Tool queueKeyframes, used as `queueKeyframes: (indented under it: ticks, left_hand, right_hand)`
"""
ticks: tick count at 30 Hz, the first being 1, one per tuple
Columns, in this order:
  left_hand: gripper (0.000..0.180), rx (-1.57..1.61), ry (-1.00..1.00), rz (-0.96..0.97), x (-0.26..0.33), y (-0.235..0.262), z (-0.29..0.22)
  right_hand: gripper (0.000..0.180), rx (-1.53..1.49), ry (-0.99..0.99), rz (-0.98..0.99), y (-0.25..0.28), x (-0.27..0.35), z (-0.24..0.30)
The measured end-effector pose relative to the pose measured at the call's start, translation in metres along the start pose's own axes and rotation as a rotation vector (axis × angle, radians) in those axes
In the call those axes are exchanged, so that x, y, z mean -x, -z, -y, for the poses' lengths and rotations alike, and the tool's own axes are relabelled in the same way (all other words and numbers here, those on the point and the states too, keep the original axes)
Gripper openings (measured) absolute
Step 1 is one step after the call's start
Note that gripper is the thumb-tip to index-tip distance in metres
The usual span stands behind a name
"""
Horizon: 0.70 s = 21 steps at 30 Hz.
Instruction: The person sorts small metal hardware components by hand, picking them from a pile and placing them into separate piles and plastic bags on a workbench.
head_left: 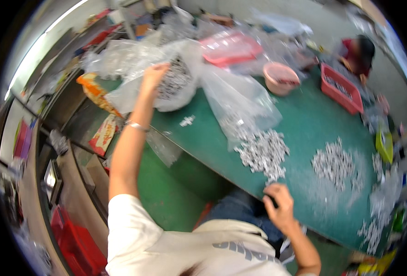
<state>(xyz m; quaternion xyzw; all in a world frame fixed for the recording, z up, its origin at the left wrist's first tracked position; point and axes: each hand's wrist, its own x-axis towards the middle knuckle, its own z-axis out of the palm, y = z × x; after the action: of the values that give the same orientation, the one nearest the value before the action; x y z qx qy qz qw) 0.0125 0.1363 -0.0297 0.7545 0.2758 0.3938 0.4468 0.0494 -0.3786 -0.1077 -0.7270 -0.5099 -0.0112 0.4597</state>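
Observation:
My left hand (153, 74) reaches far forward and grips the top of a clear plastic bag (176, 85) full of small white plastic parts, which stands on the green table (304, 119). A second clear bag (240, 103) lies open beside it, spilling parts into a pile (263, 152). My right hand (279, 204) rests at the table's near edge just below that pile, fingers curled on the edge, holding nothing that I can see.
More piles of white parts (334, 163) lie to the right. A pink bowl (280, 77), a pink tray (231, 46) and a red basket (341, 87) stand at the back. Another person (359, 55) sits at the far right. Boxes and a red crate (77, 244) stand on the floor at left.

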Motion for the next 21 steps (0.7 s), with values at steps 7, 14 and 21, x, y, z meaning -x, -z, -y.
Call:
queueKeyframes:
  ticks: [7,14,21]
  left_hand:
    - [0.015,0.179,-0.495,0.179,0.216,-0.094,-0.11]
    - [0.093,-0.326,-0.482,0.533,0.293,-0.194,-0.043]
    - [0.114,-0.408,-0.391,0.623,0.284,-0.212,-0.052]
  right_hand:
    - [0.06,0.138,-0.184,-0.073,0.04,-0.029,-0.081]
    - [0.062,0.199,-0.134,0.197,0.005,-0.099,-0.124]
    - [0.069,0.15,-0.084,0.131,0.005,-0.069,-0.111]
